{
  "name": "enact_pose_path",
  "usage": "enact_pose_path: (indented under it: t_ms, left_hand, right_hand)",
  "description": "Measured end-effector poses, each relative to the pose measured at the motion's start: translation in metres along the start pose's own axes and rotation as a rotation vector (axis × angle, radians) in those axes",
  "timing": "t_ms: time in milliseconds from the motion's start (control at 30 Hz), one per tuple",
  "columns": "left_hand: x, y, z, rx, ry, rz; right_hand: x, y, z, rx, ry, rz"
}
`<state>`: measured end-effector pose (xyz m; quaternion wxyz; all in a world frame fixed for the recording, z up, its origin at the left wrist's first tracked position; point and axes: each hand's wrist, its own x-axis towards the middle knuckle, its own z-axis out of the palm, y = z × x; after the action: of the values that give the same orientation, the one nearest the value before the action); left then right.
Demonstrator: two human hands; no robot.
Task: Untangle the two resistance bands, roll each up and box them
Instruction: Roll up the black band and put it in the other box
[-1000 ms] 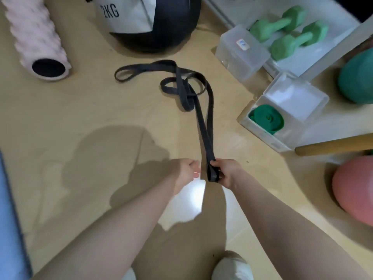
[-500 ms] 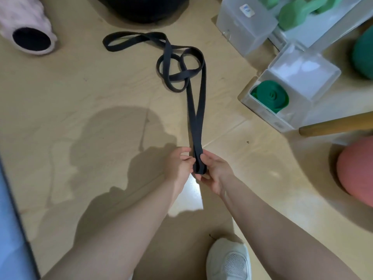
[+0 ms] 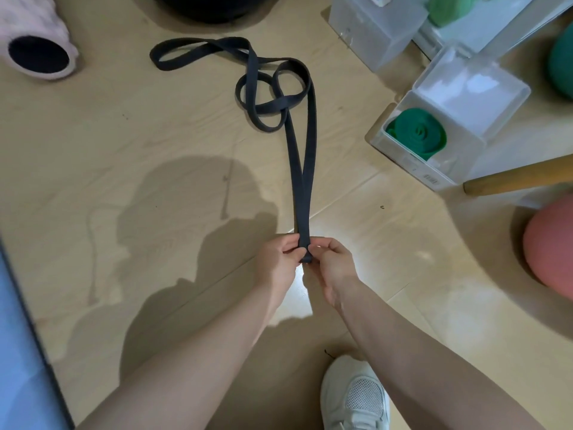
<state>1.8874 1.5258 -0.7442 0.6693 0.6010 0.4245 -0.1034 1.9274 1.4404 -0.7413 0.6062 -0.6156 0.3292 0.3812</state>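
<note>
Band (image 3: pixel 304 169) dk grey/black, plain. Rolled band (image 3: pixel 417 133) deep green, in clear box (image 3: pixel 412 164). Floor (image 3: pixel 124 144) pale wood grain. Foam roller (image 3: pixel 40 45) lt pink w/ black core. Ball (image 3: pixel 552 243) coral pink. Shoe (image 3: pixel 356 398) white mesh.

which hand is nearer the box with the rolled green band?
Right. The right hand pinches the black band's end on the side facing the clear box; the left hand pinches it from the far side.
</note>
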Motion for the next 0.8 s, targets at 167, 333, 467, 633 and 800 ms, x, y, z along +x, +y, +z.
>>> enact_pose_path:
  t_ms: [167, 333, 467, 633, 800]
  left_hand:
    - [0.001, -0.003, -0.005, -0.018, -0.067, -0.029]
    - [0.008, 0.0, -0.005, -0.041, -0.064, -0.104]
    - [0.008, 0.003, -0.004, -0.139, 0.023, -0.209]
    - [0.008, 0.02, -0.008, -0.172, -0.086, -0.269]
    - [0.01, 0.03, -0.01, -0.198, -0.133, -0.387]
  right_hand:
    - [0.002, -0.008, -0.002, -0.133, -0.013, 0.012]
    - [0.003, 0.0, 0.001, 0.023, 0.064, 0.034]
    - [-0.002, 0.009, -0.001, 0.06, 0.026, 0.019]
    - [-0.008, 0.002, -0.015, -0.197, -0.156, -0.333]
    - [-0.011, 0.0, -0.023, -0.33, -0.19, -0.43]
